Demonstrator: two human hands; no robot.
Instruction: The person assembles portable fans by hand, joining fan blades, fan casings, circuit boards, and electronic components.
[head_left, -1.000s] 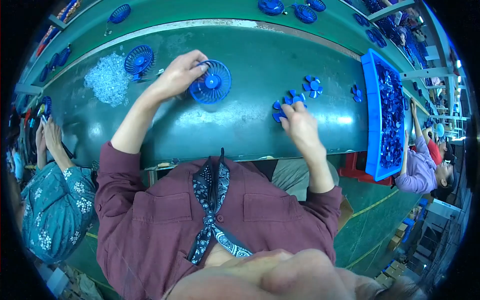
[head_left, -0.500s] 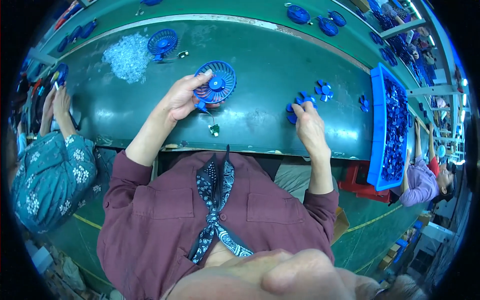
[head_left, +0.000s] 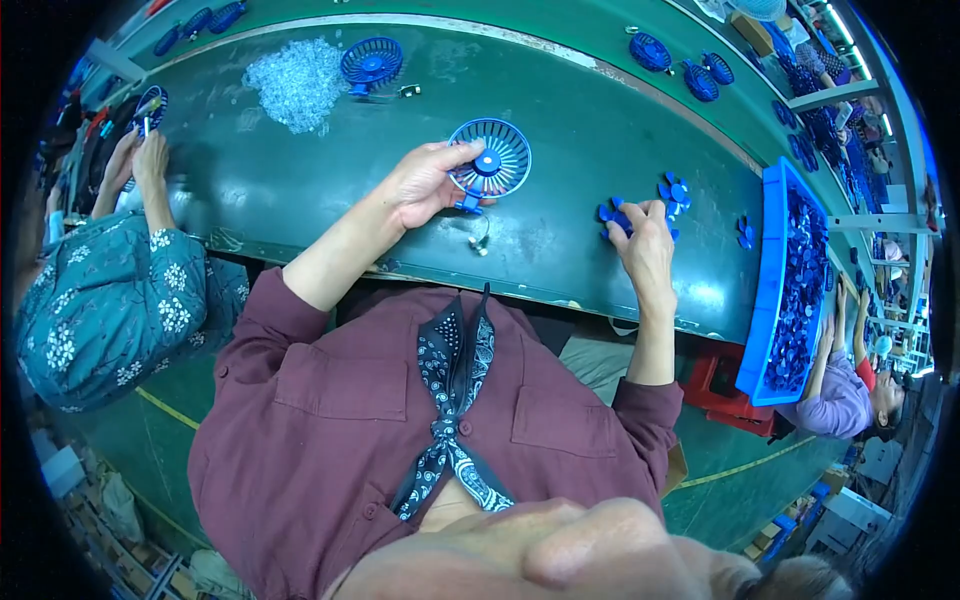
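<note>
My left hand [head_left: 428,185] is closed around the edge of a blue fan housing [head_left: 512,160], thumb laid over its round hub. The open, ribbed side faces up. Below it a small circuit board [head_left: 480,245] hangs on a thin wire, just over the green table. To the right, my right hand [head_left: 645,245] reaches down to the tabletop, its thumb and fingers pinched on a blue fan blade [head_left: 612,214]. Other blue fan blades [head_left: 675,192] lie close beside those fingers, partly hidden by the hand. One more loose blade [head_left: 745,232] rests farther right.
A blue bin [head_left: 768,270] full of fan blades stands at the table's right end. At the far left lie a heap of clear small parts [head_left: 297,85] and another fan housing [head_left: 372,64]. Co-workers sit on both sides. Fan housings [head_left: 702,82] line the strip beyond the table.
The whole view has turned slightly, so the table's contents sit differently in the picture. My left hand still holds the fan housing; my right fingers have drawn together on a blade.
</note>
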